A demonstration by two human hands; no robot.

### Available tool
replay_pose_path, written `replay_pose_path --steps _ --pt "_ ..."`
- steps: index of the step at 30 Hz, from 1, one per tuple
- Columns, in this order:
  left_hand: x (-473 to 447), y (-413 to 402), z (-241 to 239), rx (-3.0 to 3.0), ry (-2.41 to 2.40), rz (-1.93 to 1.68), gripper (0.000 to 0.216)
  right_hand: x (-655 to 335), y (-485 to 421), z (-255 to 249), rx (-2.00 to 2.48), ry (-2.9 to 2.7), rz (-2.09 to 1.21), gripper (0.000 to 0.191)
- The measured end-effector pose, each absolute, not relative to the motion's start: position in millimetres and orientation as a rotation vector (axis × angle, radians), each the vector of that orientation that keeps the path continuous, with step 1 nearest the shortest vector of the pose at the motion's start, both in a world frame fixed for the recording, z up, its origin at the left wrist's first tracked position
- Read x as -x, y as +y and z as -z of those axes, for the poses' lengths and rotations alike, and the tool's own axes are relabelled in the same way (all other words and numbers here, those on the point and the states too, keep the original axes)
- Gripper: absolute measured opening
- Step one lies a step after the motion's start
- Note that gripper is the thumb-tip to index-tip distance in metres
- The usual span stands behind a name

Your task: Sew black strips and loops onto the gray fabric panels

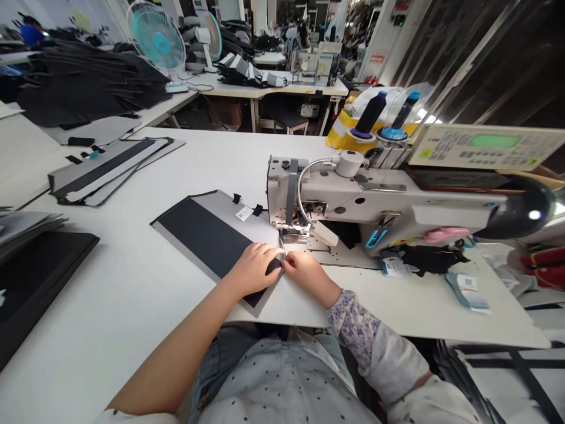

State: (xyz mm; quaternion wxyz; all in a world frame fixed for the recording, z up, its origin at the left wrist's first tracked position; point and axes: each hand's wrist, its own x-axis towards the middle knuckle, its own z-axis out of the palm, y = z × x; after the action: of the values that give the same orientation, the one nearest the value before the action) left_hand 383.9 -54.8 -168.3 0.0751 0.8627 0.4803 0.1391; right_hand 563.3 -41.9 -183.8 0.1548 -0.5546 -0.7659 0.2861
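A flat grey panel with a wide black strip (212, 235) lies slantwise on the white table, its right edge at the needle area of the sewing machine (326, 194). My left hand (253, 271) rests on the panel near that edge, thumb and forefinger closing on it. Right beside it, my right hand (309, 275) is closed, with thumb and forefinger pinching the same edge just in front of the presser foot. A small white label (243, 214) and two black tabs show along the panel's far side. The fingertips partly hide the gripped edge.
Left, a stack of similar panels (110, 171) and a dark folded pile (44, 277) lie on the table. Thread cones (371, 115) and a control panel (489, 144) stand above the machine. Blue-handled snips (377, 235) hang on its body. Fans (159, 38) stand behind.
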Motion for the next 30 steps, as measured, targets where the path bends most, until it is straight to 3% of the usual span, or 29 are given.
replay_pose_path --steps 8,15,30 --pt "-391.9 -64.9 168.4 -2.664 1.454 -0.352 0.043 -563.8 -45.7 191.8 1.569 -2.24 -0.723 0.024" --pt "-386.5 -63.3 183.0 -2.674 1.403 -0.45 0.038 -563.4 -58.5 206.0 1.457 -2.308 -0.337 0.019" --pt "-374.6 -5.2 195.5 -2.614 1.55 -0.673 0.029 -559.8 -12.2 212.4 1.37 -2.308 -0.243 0.027"
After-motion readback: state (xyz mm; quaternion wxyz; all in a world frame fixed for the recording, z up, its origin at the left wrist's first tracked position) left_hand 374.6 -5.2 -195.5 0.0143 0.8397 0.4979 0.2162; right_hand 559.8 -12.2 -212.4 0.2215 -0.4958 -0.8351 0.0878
